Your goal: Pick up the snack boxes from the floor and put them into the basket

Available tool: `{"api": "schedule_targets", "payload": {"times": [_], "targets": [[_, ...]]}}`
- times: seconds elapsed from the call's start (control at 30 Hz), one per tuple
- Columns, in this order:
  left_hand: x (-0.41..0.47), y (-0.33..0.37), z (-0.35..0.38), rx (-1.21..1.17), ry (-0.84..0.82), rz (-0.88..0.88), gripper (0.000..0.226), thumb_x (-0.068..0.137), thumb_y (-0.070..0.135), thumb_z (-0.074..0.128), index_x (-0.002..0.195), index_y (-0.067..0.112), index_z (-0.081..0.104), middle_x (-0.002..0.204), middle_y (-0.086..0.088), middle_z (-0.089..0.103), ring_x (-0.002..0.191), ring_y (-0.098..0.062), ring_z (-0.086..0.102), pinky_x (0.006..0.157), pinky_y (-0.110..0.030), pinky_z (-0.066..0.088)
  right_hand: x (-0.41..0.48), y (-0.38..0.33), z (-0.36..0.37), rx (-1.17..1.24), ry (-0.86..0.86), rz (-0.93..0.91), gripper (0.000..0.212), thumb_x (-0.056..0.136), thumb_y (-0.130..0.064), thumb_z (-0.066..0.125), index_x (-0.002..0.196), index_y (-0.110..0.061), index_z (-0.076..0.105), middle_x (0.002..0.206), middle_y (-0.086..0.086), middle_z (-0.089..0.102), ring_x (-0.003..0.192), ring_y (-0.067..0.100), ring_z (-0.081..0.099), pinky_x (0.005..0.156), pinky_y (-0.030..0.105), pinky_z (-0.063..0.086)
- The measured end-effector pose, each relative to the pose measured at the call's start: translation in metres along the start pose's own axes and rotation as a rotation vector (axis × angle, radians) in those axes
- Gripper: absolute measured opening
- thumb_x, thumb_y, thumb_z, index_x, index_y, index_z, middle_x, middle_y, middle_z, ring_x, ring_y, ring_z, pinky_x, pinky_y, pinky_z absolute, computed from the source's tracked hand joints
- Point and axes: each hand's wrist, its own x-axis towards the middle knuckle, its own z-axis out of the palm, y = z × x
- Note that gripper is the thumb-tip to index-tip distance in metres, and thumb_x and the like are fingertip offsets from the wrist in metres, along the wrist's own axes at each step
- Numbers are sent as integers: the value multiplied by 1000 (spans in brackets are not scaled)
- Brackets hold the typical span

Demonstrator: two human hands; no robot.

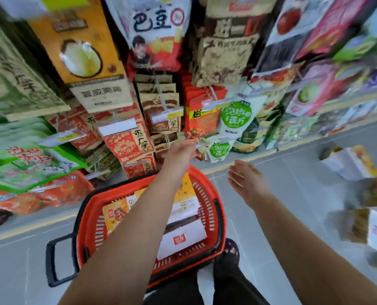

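Snack boxes (354, 164) are being judged light, stiff, best clasped across sides; right grip (247, 181) is being held spread, left grip (181, 154) unclear.

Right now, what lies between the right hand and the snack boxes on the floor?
In the head view, only bare grey floor lies between the right hand and the blurred snack boxes; nothing else stands there.

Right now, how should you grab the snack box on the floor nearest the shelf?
Probably across its two side faces, the open right hand coming down from above: the snack box sits on the floor, its upper face bare, other boxes beside it.
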Motion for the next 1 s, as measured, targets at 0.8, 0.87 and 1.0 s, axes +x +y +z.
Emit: {"api": "schedule_targets", "payload": {"times": [0.8, 0.87, 1.0], "targets": [[-161, -26, 417, 247, -611, 149, 22, 92, 3, 47, 84, 22, 54, 76, 2, 56, 66, -8, 53, 53, -23, 28, -97, -95, -410, 358, 439, -409, 10, 91, -23, 61, 97, -15, 59, 86, 0, 63, 68, 8, 60, 66, 22, 49], [-169, -37, 447, 268, -626, 138, 22, 92, 3, 45, 85, 22, 53, 77, 3, 57, 66, -8, 53, 52, -23, 28, -94, -96, -444, 355, 453, -400, 7, 90, -24, 62, 91, -17, 60, 83, -1, 62, 62, 5, 60, 65, 22, 48], [-176, -50, 491, 310, -630, 97, 23, 93, 4, 44, 84, 23, 54, 80, 5, 58, 69, -8, 54, 55, -22, 31, -85, -99, -495, 377, 519, -360, 8, 90, -25, 63, 86, -19, 60, 86, 0, 64, 73, 11, 61, 66, 23, 48]]}}
